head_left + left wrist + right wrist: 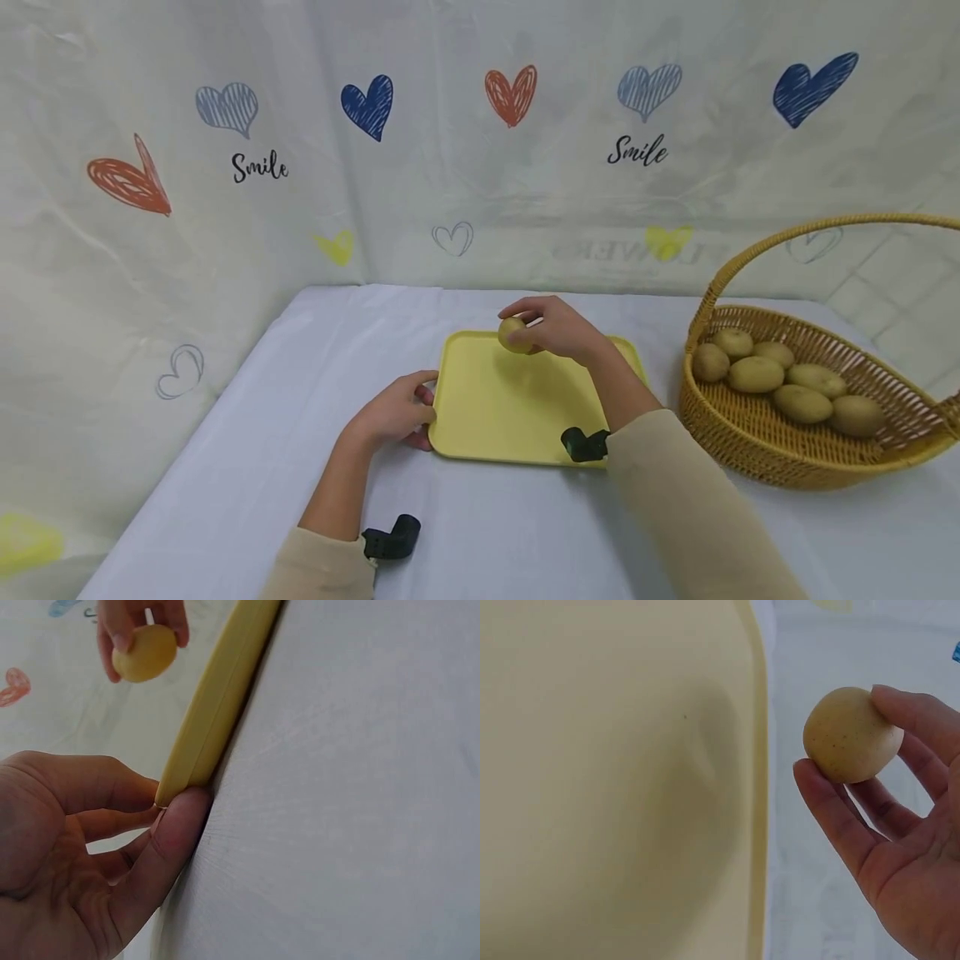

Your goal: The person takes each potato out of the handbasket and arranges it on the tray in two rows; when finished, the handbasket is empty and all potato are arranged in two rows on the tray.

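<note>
A yellow rectangular tray [517,408] lies flat on the white-covered table. At its left edge my left hand [393,412] pinches the rim; the left wrist view shows thumb and fingers of that hand [97,832] on the tray's corner [206,727]. Above the tray's far part, my right hand [558,327] holds a potato [513,335] by its fingertips, apart from the surface. In the right wrist view this potato [853,735] is round, pale and speckled, between thumb and fingers. The tray's bare inside [607,787] shows a soft shadow.
On the right stands a wicker basket [780,454] with a tall arched handle [750,258]. Several potatoes [756,375] lie inside it. Behind the table hangs a white curtain [450,183] printed with hearts. White cloth [480,533] covers the table.
</note>
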A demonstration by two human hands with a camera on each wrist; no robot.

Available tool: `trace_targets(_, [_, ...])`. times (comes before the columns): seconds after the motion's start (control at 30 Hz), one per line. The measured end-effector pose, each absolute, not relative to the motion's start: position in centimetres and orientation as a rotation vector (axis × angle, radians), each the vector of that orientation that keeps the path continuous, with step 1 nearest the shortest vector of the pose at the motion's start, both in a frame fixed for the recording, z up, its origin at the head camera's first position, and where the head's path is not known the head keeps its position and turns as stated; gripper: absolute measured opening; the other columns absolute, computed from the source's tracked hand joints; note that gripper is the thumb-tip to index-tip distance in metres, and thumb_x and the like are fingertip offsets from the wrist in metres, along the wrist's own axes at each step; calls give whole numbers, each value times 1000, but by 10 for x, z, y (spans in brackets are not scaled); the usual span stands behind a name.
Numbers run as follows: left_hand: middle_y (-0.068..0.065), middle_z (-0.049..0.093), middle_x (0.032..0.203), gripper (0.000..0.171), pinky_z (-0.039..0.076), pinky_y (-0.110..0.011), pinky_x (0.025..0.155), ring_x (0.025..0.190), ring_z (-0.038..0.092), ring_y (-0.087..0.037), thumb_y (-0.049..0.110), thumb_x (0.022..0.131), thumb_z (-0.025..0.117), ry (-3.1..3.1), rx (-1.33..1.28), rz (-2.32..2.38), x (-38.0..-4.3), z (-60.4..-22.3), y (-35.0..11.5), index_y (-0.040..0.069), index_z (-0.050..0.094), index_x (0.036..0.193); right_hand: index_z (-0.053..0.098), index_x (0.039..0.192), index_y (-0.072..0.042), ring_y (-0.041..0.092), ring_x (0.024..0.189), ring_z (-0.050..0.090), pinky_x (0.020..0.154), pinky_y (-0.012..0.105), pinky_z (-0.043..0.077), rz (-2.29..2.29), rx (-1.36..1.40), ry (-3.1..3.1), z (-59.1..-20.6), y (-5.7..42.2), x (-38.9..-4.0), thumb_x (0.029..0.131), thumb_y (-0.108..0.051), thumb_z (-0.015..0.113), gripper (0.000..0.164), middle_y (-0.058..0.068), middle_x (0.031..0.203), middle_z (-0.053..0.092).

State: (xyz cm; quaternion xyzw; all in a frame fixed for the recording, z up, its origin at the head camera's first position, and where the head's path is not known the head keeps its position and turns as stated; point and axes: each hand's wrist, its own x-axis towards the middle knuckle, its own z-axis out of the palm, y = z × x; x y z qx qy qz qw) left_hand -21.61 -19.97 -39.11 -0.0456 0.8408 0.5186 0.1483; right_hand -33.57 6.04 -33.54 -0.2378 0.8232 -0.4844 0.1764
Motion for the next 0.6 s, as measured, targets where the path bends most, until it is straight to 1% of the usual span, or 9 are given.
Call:
trace_targets(0.1, [-13, 53, 117, 69, 64, -35, 61, 81, 64, -23, -3, 89, 57, 2411, -132, 1495, -216, -391, -200, 10, 43, 156, 67, 135, -10, 30, 110, 65, 94, 44, 62, -1367, -652, 2326, -339, 54, -336, 93, -11, 69, 42, 19, 136, 60])
trace_targets(0.3, [-13, 53, 116, 69, 65, -35, 61, 82, 64, -23, -3, 89, 56, 2412, -122, 1495, -215, -389, -201, 9, 43, 155, 66, 135, -10, 29, 106, 68, 94, 45, 62, -1371, -614, 2322, -343, 43, -338, 94, -11, 69, 42, 20, 132, 61])
trace_targets(0.47, [-13, 53, 116, 70, 65, -35, 61, 82, 64, -23, -4, 89, 57, 2406, -133, 1493, -216, -389, -201, 9, 43, 156, 66, 135, -9, 29, 104, 67, 93, 44, 62, -1363, -600, 2341, -349, 34, -341, 94, -11, 70, 41, 20, 131, 62])
trace_targets(0.6, [-12, 53, 116, 70, 65, -35, 62, 82, 64, -23, -3, 89, 57, 2409, -138, 1485, -216, -389, -201, 9, 42, 156, 66, 135, -7, 26, 99, 66, 89, 40, 62, -1325, -600, 2368, -354, 26, -345, 93, -12, 70, 43, 21, 131, 62])
